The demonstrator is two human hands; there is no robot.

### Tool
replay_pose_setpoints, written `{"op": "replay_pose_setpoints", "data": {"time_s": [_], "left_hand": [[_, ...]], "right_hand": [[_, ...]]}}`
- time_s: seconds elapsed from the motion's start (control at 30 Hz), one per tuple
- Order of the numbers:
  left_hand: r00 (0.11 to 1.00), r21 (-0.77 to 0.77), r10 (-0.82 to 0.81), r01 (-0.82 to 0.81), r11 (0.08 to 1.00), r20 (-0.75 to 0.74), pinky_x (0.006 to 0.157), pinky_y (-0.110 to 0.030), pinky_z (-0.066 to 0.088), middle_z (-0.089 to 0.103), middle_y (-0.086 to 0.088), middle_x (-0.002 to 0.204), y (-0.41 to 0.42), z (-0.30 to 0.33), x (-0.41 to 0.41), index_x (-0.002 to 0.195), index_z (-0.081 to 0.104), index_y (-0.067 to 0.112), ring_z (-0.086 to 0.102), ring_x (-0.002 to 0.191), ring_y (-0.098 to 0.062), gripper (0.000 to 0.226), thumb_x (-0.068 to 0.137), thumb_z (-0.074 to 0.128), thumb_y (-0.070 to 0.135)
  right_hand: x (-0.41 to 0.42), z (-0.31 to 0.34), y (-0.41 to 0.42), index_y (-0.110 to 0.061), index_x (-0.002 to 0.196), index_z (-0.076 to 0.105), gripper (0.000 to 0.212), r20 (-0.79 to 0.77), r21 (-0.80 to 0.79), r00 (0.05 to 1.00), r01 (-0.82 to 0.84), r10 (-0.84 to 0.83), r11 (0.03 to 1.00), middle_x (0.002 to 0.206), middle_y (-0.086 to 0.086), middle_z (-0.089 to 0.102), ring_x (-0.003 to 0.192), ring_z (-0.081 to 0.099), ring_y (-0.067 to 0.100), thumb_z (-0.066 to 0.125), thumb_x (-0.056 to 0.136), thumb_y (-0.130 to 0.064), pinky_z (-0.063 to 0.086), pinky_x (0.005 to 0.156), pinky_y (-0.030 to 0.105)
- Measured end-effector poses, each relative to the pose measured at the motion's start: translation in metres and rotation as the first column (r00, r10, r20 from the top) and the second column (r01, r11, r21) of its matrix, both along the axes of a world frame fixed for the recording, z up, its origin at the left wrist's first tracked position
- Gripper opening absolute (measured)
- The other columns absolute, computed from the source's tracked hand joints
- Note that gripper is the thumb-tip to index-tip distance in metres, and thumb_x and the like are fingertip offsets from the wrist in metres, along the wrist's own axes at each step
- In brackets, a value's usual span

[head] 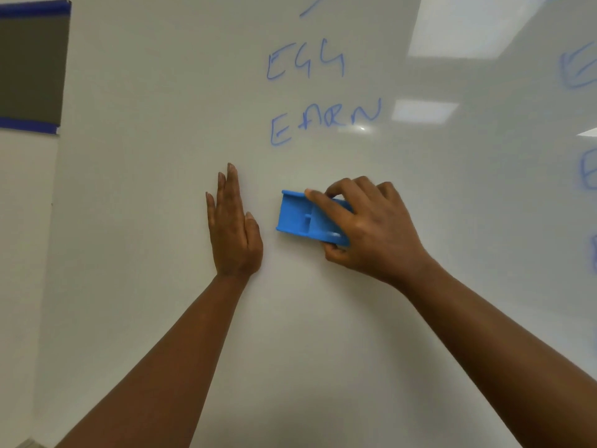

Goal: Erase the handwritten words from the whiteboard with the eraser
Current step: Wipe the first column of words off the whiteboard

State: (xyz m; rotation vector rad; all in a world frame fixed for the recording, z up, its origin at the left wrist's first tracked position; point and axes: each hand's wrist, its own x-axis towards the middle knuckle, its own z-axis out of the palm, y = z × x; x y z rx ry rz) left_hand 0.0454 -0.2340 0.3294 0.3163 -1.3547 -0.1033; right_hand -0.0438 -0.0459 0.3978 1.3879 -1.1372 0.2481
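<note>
A white whiteboard [145, 189] fills the view. My right hand [368, 227] grips a blue eraser [300, 218] and holds it flat against the board, below the writing. My left hand [232, 227] rests flat on the board with straight fingers, just left of the eraser. Above the eraser, in blue marker, stand the word "EARN" [324, 122] and higher up the word "EGG" [305, 61]. A blue stroke [310, 8] shows at the top edge.
More blue letters [581, 66] run down the board's right edge, cut off by the frame. A grey panel with blue tape borders [30, 66] hangs beyond the board's left edge. Ceiling lights reflect on the board at the upper right.
</note>
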Motion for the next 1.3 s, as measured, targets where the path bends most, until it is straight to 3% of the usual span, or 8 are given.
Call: {"op": "replay_pose_setpoints", "data": {"time_s": [0.2,0.3,0.43,0.6,0.77,0.9,1.1,1.3], "left_hand": [[0.998,0.003,0.054,-0.054,0.999,0.021,0.118,-0.041,0.006,0.026,-0.013,0.152,0.006,0.002,0.002,0.144,0.027,0.001,0.018,0.143,-0.022,0.066,0.078,0.033,0.0],[0.991,0.027,0.132,-0.133,0.991,0.009,0.114,-0.04,0.019,0.037,-0.013,0.147,0.008,0.008,0.005,0.14,0.037,0.003,0.031,0.137,-0.026,0.062,0.079,0.036,0.003],[0.973,0.036,0.229,-0.229,0.973,0.009,0.104,-0.043,0.031,0.048,-0.016,0.136,0.004,0.037,0.014,0.136,0.044,0.002,0.045,0.124,-0.033,0.058,0.079,0.036,0.007],[0.984,0.074,0.175,-0.172,0.982,-0.039,0.115,-0.042,0.017,0.034,-0.011,0.149,-0.001,0.075,0.011,0.143,0.033,0.004,0.03,0.138,-0.025,0.061,0.081,0.031,0.008],[0.978,0.039,0.206,-0.206,0.978,-0.011,0.117,-0.04,0.003,0.02,-0.01,0.155,-0.006,0.075,0.005,0.146,0.023,0.005,0.013,0.144,-0.024,0.068,0.079,0.027,0.008],[0.975,-0.04,0.216,-0.214,0.976,0.056,0.118,-0.042,0.004,0.019,-0.01,0.155,-0.01,0.076,0.005,0.147,0.023,0.004,0.011,0.145,-0.024,0.066,0.081,0.028,0.005],[0.985,-0.018,0.166,-0.165,0.986,0.048,0.118,-0.038,0.005,0.023,-0.007,0.154,-0.009,0.074,0.005,0.146,0.026,0.007,0.016,0.144,-0.02,0.065,0.081,0.027,0.006],[0.986,-0.015,0.162,-0.161,0.987,0.039,0.118,-0.038,0.006,0.023,-0.007,0.154,-0.009,0.074,0.005,0.146,0.026,0.008,0.017,0.144,-0.02,0.066,0.08,0.026,0.006]], "right_hand": [[-0.02,0.037,0.029,-0.008,0.124,0.056,0.062,0.16,-0.206,0.987,0.057,-0.024,0.977,0.103,0.017,0.059,0.084,0.056,0.035,0.067,0.066,-0.028,0.038,0.065,0.038],[-0.025,0.045,0.035,-0.009,0.128,0.052,0.061,0.237,-0.297,0.971,0.086,-0.014,0.951,0.108,0.018,0.057,0.087,0.053,0.036,0.06,0.071,-0.031,0.038,0.067,0.041],[-0.03,0.04,0.036,-0.008,0.133,0.046,0.068,0.214,-0.301,0.976,0.111,-0.047,0.947,0.116,0.019,0.053,0.094,0.052,0.036,0.056,0.07,-0.032,0.036,0.071,0.041],[-0.034,0.036,0.037,-0.005,0.135,0.042,0.071,0.188,-0.302,0.982,0.074,-0.017,0.95,0.115,0.023,0.052,0.092,0.051,0.037,0.052,0.069,-0.028,0.038,0.067,0.039],[-0.035,0.031,0.034,-0.003,0.128,0.048,0.06,0.297,-0.534,0.927,-0.038,0.23,0.844,0.115,0.021,0.054,0.095,0.05,0.033,0.062,0.072,-0.019,0.043,0.073,0.04],[-0.028,0.038,0.023,-0.002,0.121,0.055,0.049,0.308,-0.627,0.909,-0.028,0.281,0.779,0.113,0.019,0.057,0.095,0.054,0.035,0.064,0.074,-0.015,0.047,0.075,0.042],[-0.018,0.049,0.004,-0.005,0.123,0.057,0.044,0.278,-0.635,0.935,0.005,0.223,0.773,0.119,0.019,0.058,0.094,0.057,0.039,0.063,0.081,-0.019,0.048,0.073,0.044],[-0.011,0.035,-0.008,-0.003,0.121,0.059,0.053,0.148,-0.484,0.978,-0.059,0.148,0.873,0.117,0.018,0.06,0.082,0.058,0.037,0.068,0.069,-0.012,0.048,0.063,0.037]]}}
